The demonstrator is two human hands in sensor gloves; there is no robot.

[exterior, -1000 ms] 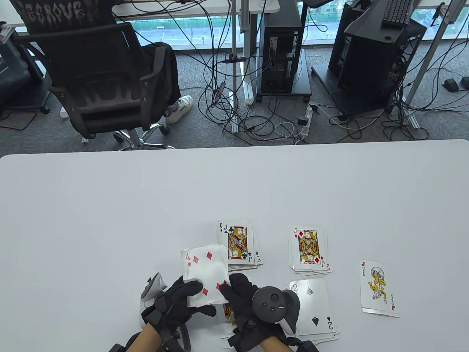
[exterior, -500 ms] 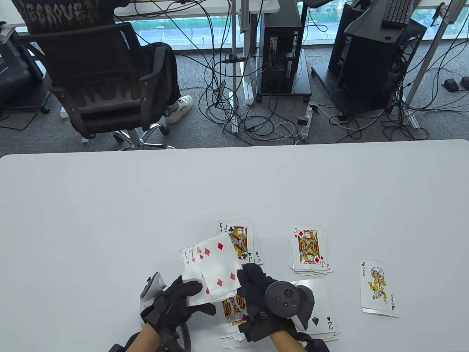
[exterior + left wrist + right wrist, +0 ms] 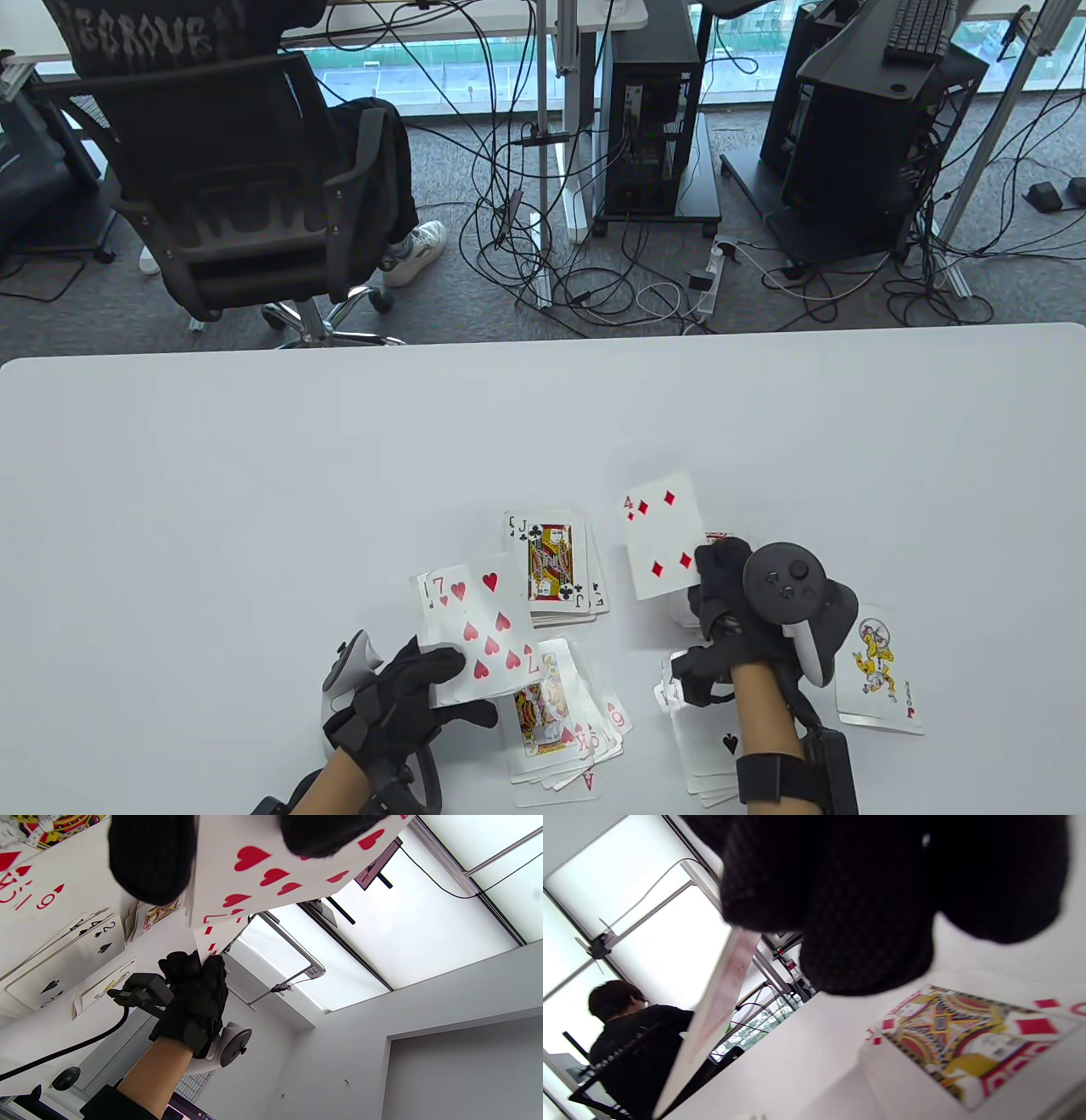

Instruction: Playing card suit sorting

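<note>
My left hand (image 3: 407, 692) holds a small stack of cards with the seven of hearts (image 3: 477, 624) on top, above the table's front edge; it shows in the left wrist view (image 3: 258, 870) too. My right hand (image 3: 721, 586) pinches the four of diamonds (image 3: 663, 535) by its lower right corner and holds it over the diamonds pile, whose jack of diamonds (image 3: 967, 1039) lies under it. The clubs pile (image 3: 556, 564) with the jack of clubs on top lies left of it. A fanned hearts pile (image 3: 564, 717) lies in front. The spades pile (image 3: 708, 747) lies under my right forearm.
A joker card (image 3: 878, 671) lies face up to the right of my right hand. The white table (image 3: 254, 475) stretches back and to both sides. Behind it are an office chair (image 3: 229, 170), cables and computer towers on the floor.
My right hand has pulled the four of diamonds off the stack in my left hand and carried it right, over the diamonds pile. The seven of hearts now tops the held stack.
</note>
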